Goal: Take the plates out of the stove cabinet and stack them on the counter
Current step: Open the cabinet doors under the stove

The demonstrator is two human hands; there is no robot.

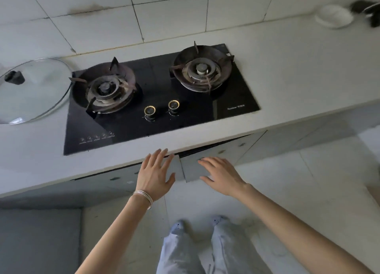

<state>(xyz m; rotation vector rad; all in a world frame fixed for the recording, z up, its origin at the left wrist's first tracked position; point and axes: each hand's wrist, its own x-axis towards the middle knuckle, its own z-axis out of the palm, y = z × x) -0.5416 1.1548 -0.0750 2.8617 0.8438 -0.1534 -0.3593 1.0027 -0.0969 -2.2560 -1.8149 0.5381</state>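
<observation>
Under the black two-burner stove, two grey cabinet doors meet below the counter edge. The left door and the right door stand slightly ajar, with a dark gap along their tops. My left hand lies with straight fingers on the left door's inner edge. My right hand has spread fingers on the front of the right door. The cabinet's inside is hidden, and no plates from it show. A white plate sits on the counter at the far right.
A glass pot lid with a black knob lies on the grey counter left of the stove. A dark object sits beside the white plate. My legs and shoes stand on the pale tiled floor below.
</observation>
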